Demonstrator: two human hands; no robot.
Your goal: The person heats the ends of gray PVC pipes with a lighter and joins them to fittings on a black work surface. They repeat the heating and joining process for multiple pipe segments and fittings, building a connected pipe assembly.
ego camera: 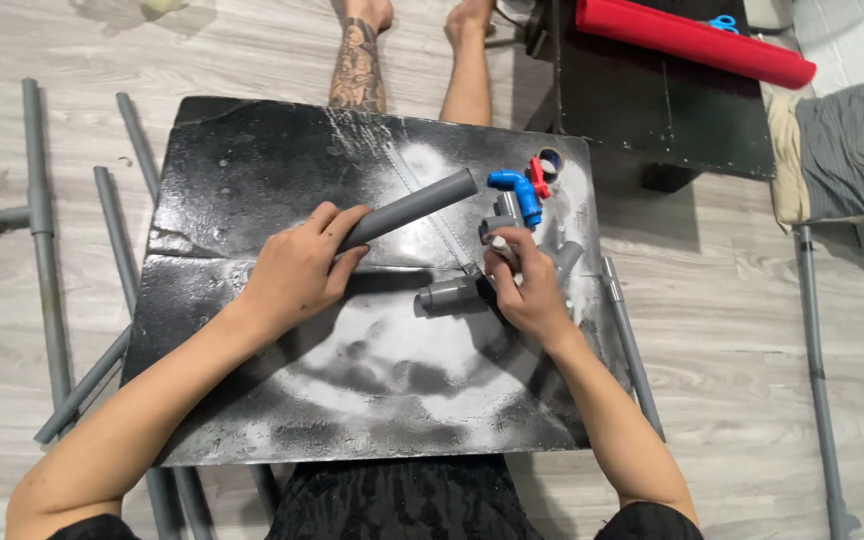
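Left hand point(297, 272) clamped around the near end of a short grey pipe point(414, 207), pipe slanting up and away to the right over a black board point(252, 160) dusted with white powder

Right hand point(524, 285) closed on a grey pipe fitting point(452, 294), its open socket facing left toward the other hand; hands apart, fitting and pipe not touching, pipe end just beyond the fitting on the far side

Just beyond the right hand, a blue elbow fitting point(517, 190) with a red piece point(538, 178) beside it, and a small round ring point(550, 160) at the far right corner of the board

On the grey wood floor point(732, 330), long grey pipes point(42, 230) lying to the left, more at the right edge of the board

Far right, a red roll point(692, 40) across a dark box point(662, 110); blue scissors point(723, 22) behind it

At the far edge, bare legs of another person point(357, 70), one tattooed
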